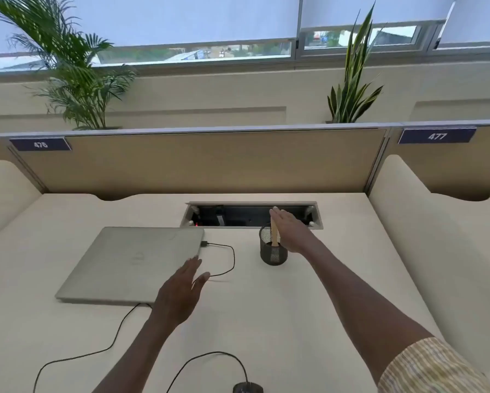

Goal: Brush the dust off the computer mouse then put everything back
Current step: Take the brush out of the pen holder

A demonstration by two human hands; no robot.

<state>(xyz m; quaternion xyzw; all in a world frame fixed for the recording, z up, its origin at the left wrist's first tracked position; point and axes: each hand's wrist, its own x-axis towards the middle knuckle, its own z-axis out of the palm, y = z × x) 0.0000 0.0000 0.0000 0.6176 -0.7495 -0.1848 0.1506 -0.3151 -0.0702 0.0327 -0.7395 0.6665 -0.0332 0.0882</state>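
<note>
A black computer mouse (248,388) lies at the desk's near edge, mostly cut off by the frame, its cable looping away to the left. A wooden brush handle (274,235) stands in a black mesh pen cup (273,249) at mid-desk. My right hand (287,229) hovers just right of the cup with its fingers straight, close to or touching the handle. My left hand (185,290) floats open above the desk beside the laptop's right edge, holding nothing.
A closed silver laptop (130,265) lies left of centre with a black cable (224,259) plugged into its right side. An open cable well (251,215) sits behind the cup. Low dividers bound the cream desk (337,293) on three sides.
</note>
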